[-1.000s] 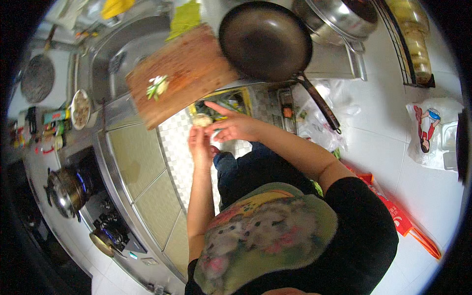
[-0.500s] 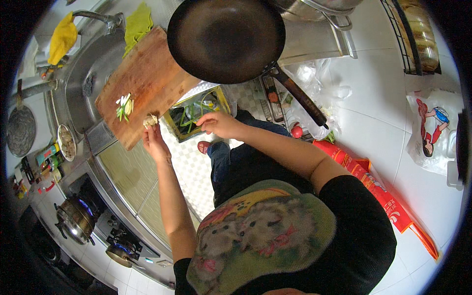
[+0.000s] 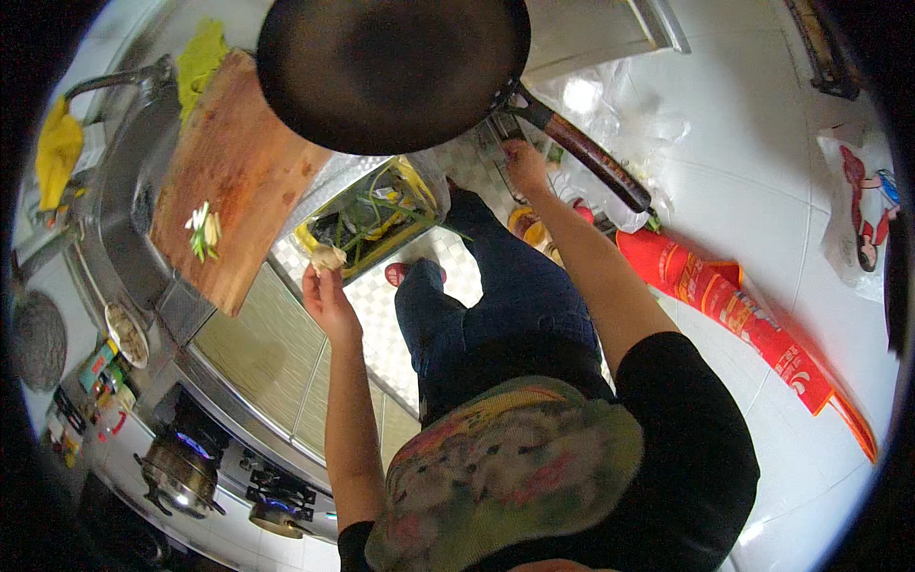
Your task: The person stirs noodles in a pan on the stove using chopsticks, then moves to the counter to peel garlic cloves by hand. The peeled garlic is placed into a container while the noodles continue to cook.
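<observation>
My left hand (image 3: 326, 296) holds a pale, knobbly piece that looks like garlic or ginger (image 3: 329, 255) at its fingertips, beside the front edge of the wooden board (image 3: 243, 162). Chopped white and green pieces (image 3: 204, 232) lie on the board. My right hand (image 3: 523, 167) is closed at a narrow metal rack (image 3: 500, 141), left of the wok's handle (image 3: 600, 162); what its fingers grip is hidden. The black wok (image 3: 391, 67) fills the top centre. Below it is a yellow-rimmed container (image 3: 315, 229) with green stalks inside.
A steel sink (image 3: 133, 181) with a yellow cloth (image 3: 59, 143) is at left. Lit burners hold two pots (image 3: 186, 477) at lower left. Red packaging (image 3: 724, 315) and clear plastic bags (image 3: 658, 133) lie at right.
My right hand has moved forward, away from my left hand to the rack, and its fingers have closed. My left hand still holds the pale piece. The view has shifted downward.
</observation>
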### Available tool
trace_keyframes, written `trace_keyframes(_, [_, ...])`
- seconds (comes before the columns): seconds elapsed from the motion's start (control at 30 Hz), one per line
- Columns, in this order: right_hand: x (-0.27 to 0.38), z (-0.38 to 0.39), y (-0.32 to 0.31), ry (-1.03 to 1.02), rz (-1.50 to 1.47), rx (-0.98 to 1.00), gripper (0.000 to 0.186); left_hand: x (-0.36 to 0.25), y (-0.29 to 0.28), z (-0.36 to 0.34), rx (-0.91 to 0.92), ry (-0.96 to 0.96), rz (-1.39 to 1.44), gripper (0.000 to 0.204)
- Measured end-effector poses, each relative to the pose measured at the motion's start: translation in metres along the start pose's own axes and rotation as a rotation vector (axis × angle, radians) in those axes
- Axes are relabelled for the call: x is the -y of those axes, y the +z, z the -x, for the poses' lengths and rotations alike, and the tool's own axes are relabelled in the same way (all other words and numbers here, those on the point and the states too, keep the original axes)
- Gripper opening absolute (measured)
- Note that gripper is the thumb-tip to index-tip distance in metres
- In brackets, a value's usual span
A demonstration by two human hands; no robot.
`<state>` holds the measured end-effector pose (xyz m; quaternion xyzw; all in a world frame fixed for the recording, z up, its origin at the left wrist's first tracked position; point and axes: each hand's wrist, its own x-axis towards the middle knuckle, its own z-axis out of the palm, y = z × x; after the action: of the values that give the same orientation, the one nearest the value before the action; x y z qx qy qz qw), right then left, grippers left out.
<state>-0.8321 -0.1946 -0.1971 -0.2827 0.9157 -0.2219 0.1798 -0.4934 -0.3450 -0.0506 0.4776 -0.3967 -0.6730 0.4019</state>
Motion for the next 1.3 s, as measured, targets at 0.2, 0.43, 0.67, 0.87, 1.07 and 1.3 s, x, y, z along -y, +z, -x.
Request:
trace_keyframes(0.2, [-0.048,0.011,-0.025,0.203,0.05,-0.176,0.056,0.028,-0.022,0.044,-0.059,-0.193,-0.119,0.026])
trace_keyframes(0.43, [-0.118,0.013,-0.011,0.113,0.442,-0.228,0.055,0.029,-0.033,0.056,-0.075,-0.324,-0.248,0.028])
trace_keyframes(0.67, [-0.086,-0.014,-0.011,0.288,0.457,-0.162,0.049,0.029,-0.026,0.06,-0.099,-0.352,-0.238,0.026])
trace_keyframes(0.87, [-0.086,-0.019,-0.024,0.284,0.503,0.006,0.041,0.041,-0.017,0.064,-0.052,-0.339,-0.204,0.028])
trace_keyframes(1.07, [-0.078,0.018,-0.1,0.049,0.318,-0.376,0.034,0.044,-0.006,0.06,0.013,-0.284,-0.192,0.029])
trace_keyframes(1.3, [-0.07,0.053,-0.168,0.103,-0.41,-0.853,0.019,0.028,0.019,0.045,0.133,-0.27,-0.228,0.029])
